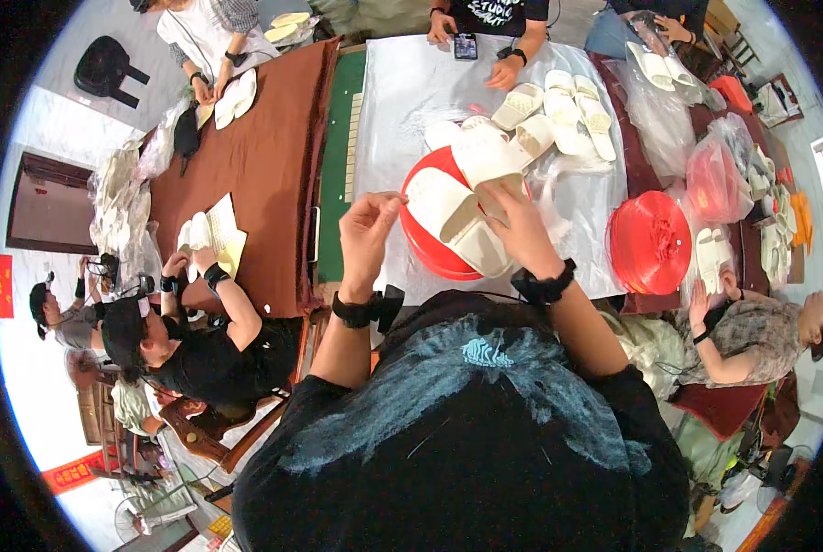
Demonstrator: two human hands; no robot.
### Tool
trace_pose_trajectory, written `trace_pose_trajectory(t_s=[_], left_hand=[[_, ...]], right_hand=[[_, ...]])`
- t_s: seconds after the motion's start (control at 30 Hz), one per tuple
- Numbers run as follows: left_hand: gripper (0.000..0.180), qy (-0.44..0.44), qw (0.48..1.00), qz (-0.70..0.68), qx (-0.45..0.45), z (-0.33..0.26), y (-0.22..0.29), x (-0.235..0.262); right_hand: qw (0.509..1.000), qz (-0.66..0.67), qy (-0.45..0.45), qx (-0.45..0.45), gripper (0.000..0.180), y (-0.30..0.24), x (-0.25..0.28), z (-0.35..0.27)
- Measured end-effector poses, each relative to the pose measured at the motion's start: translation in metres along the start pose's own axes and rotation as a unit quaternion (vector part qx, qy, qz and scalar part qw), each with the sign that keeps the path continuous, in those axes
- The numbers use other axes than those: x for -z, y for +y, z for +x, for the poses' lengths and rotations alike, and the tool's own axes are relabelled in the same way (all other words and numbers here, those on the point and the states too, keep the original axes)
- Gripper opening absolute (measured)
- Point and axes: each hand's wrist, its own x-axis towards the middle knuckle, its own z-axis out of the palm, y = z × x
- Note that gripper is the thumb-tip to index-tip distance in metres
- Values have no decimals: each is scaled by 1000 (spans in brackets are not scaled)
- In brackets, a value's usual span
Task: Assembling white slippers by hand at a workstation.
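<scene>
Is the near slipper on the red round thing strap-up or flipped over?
Strap-up: the near slipper's broad strap faces the camera, and its footbed shows beyond the strap's edge.

Head-worn fisheye view, looking down, close above white-covered table point(395, 106)

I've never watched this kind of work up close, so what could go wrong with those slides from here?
The front cream slide has its heel near the rim of the red round stand, so a nudge might tip it off. The black wristband by the right hand is close to that heel and could brush it. More cream slides lie close behind, so similar-looking ones might get mixed up.
</scene>
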Motion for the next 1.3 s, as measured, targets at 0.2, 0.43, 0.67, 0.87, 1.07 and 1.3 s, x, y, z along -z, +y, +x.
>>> trace_pose_trajectory(t_s=[0.2,0.43,0.67,0.87,1.07,1.3], left_hand=[[10,-127,982,140,3,-27,10,-25],[15,-273,940,203,-33,-31,14,-72],[15,-347,919,184,31,-24,1,-78],[21,-428,879,111,179,-17,-22,-73],[23,-509,824,13,249,-13,-43,-78],[27,-533,798,-37,279,-15,-56,-82]], right_hand=[[981,114,-47,-153,37,-42,54,-22],[983,145,-101,-41,35,-50,40,-41],[993,-62,-100,6,12,-28,47,-58],[995,-33,-91,-5,11,-32,67,-77],[994,-27,-104,-32,10,-29,71,-87],[993,-40,-112,-26,12,-32,70,-97]])
